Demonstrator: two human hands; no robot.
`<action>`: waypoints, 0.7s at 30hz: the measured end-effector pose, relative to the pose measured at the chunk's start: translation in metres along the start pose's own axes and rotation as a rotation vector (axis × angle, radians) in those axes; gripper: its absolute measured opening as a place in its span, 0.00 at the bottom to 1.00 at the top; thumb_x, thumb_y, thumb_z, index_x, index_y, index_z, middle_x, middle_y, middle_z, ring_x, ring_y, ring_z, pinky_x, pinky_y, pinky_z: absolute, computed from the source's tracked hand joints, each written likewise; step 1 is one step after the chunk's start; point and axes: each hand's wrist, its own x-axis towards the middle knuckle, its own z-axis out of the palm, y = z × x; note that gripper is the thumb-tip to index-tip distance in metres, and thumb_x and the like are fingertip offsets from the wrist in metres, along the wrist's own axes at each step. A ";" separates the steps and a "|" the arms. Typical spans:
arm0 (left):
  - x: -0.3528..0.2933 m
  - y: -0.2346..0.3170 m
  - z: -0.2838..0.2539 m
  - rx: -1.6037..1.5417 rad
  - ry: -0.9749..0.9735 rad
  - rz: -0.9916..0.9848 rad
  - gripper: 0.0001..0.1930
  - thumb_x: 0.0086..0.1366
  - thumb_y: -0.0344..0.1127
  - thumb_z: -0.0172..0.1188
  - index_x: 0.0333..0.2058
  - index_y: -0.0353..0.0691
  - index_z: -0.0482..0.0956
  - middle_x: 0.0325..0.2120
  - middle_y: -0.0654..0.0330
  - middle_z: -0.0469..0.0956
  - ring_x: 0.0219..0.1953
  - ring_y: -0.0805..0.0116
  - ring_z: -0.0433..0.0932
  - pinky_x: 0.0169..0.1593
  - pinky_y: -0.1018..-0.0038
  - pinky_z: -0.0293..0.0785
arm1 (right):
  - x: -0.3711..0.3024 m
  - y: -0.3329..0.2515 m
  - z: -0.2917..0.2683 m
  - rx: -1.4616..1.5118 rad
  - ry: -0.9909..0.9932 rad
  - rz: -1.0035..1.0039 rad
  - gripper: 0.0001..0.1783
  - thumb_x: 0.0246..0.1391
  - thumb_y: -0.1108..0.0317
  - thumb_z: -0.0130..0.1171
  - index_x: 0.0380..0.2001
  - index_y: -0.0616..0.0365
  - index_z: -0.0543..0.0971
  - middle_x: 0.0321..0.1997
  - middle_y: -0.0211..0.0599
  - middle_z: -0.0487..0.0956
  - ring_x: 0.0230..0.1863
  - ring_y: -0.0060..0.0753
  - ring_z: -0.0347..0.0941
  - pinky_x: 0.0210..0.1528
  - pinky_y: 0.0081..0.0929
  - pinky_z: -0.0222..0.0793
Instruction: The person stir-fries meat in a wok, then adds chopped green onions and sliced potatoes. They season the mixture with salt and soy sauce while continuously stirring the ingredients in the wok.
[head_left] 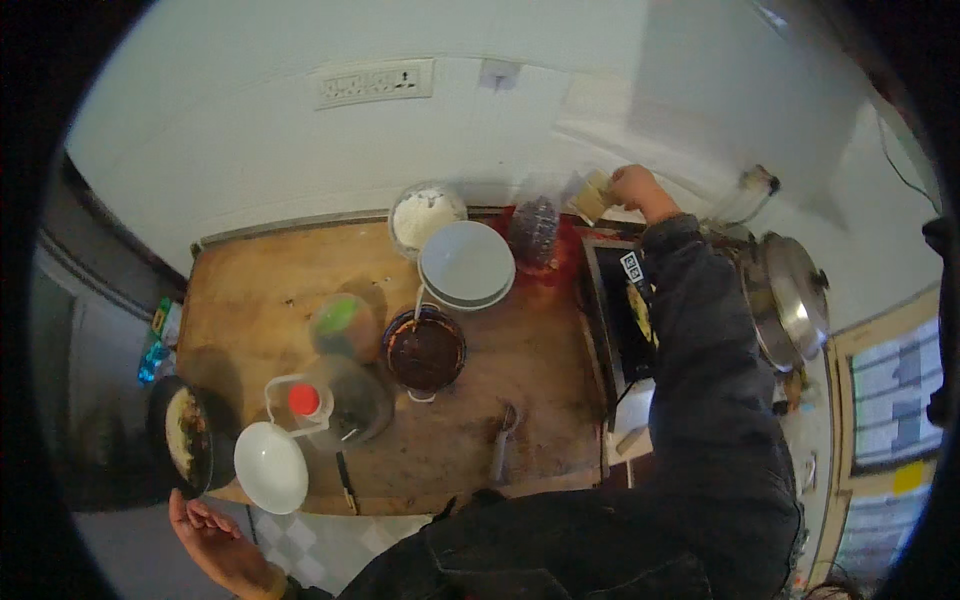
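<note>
At the left edge of the table, a dark frying pan [160,432] with yellowish and green food is tilted. My left hand [222,545] is closed at the pan's near rim; the handle does not show. My right arm stretches to the back wall. There, my right hand [640,190] pinches a small pale yellow, packet-like piece [592,200], whose exact kind I cannot make out. Below that hand is a black cooker [608,290], partly covered by my sleeve. A clear plastic container with dark contents [534,230] stands beside the piece, on something red.
Stacked white bowls [466,262], a bowl of white powder [425,218] and a pot of dark sauce [425,352] stand mid-table. Nearer are a red-capped jug [360,405], a white bowl [270,468], a green-topped jar [343,320] and a knife [346,482]. A lidded steel pot [790,295] stands right.
</note>
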 end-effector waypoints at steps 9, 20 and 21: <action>-0.039 0.014 0.148 -0.029 -0.956 -0.327 0.24 0.69 0.38 0.53 0.62 0.38 0.66 0.43 0.53 0.79 0.33 0.71 0.78 0.33 0.79 0.73 | -0.249 -0.074 -0.127 0.662 -0.067 -0.241 0.09 0.55 0.62 0.66 0.34 0.56 0.82 0.27 0.23 0.79 0.29 0.20 0.73 0.34 0.21 0.71; -0.178 -0.022 0.370 -0.145 -1.487 -0.515 0.26 0.64 0.36 0.65 0.59 0.40 0.71 0.43 0.62 0.80 0.40 0.76 0.81 0.34 0.78 0.79 | -0.297 -0.012 -0.099 0.571 -0.165 -0.428 0.10 0.54 0.64 0.66 0.35 0.60 0.82 0.28 0.24 0.80 0.30 0.18 0.71 0.35 0.21 0.68; -0.189 -0.026 0.385 -0.115 -1.487 -0.475 0.23 0.64 0.36 0.65 0.57 0.39 0.74 0.41 0.63 0.81 0.39 0.77 0.80 0.33 0.79 0.78 | -0.296 0.008 -0.098 0.494 -0.123 -0.445 0.10 0.54 0.65 0.67 0.34 0.60 0.81 0.27 0.24 0.80 0.29 0.19 0.70 0.35 0.23 0.68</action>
